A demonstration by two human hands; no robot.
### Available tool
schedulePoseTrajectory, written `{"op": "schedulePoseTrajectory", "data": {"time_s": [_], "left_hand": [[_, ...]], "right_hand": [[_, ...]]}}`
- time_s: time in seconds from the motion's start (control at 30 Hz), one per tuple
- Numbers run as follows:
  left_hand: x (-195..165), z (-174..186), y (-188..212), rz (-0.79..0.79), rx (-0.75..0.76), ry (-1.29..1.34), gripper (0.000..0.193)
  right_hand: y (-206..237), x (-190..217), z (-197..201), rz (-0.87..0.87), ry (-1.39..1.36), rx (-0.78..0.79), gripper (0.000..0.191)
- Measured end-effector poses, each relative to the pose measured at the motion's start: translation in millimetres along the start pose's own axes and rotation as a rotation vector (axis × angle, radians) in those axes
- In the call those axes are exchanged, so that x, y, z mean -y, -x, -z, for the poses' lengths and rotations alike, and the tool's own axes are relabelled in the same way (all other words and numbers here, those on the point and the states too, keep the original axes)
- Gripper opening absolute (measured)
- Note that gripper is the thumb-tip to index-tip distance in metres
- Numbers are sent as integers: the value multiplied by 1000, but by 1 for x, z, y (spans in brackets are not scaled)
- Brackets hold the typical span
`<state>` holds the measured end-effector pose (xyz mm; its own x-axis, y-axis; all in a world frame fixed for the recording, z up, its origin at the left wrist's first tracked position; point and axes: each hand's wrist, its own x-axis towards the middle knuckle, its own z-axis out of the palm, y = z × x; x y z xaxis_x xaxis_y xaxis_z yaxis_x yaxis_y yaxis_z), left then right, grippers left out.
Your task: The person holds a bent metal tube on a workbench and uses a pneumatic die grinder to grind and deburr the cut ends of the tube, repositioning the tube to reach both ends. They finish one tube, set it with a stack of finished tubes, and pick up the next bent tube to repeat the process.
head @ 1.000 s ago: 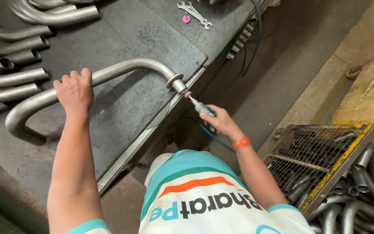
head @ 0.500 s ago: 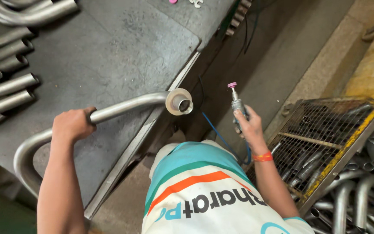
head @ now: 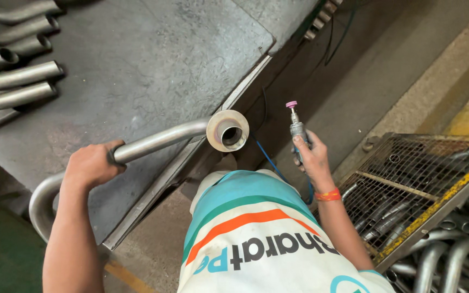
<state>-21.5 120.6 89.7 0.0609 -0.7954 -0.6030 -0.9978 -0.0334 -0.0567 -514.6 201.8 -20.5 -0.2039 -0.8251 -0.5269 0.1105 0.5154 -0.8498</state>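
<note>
Two bare hands, each clamped on a separate object. The fingers of the left hand are wrapped fully around a bent steel pipe, gripping it partway along its straight run; behind the hand the pipe curves back in a U-bend that overhangs the near edge of the workbench. Ahead of the hand the pipe ends in a flanged open mouth, which projects past the bench's metal edge strip and faces the camera. The fingers of the right hand are closed around the body of a slim pneumatic die grinder, held upright with its small pink grinding tip uppermost, near the flange but clear of it. A blue hose runs down from the tool. An orange band circles the right wrist. Further bent pipes lie at the far left of the bench. A wire-mesh crate holding more pipes stands to the right on the floor.
</note>
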Motion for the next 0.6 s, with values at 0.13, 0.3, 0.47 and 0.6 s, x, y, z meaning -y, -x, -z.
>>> {"op": "schedulePoseTrajectory", "data": {"time_s": [0.13,0.3,0.47,0.6], "left_hand": [[8,9,11,15,-48,35,53],[36,47,27,-37,-338,159,69],[75,88,48,-38,-574,751,46],[81,113,35,-234,-749,1218,33]], "right_hand": [[4,5,-5,27,2,24,43],[6,14,-5,52,-8,26,43],[9,17,-3,80,-31,34,43],[12,18,-4,87,-66,26,45]]}}
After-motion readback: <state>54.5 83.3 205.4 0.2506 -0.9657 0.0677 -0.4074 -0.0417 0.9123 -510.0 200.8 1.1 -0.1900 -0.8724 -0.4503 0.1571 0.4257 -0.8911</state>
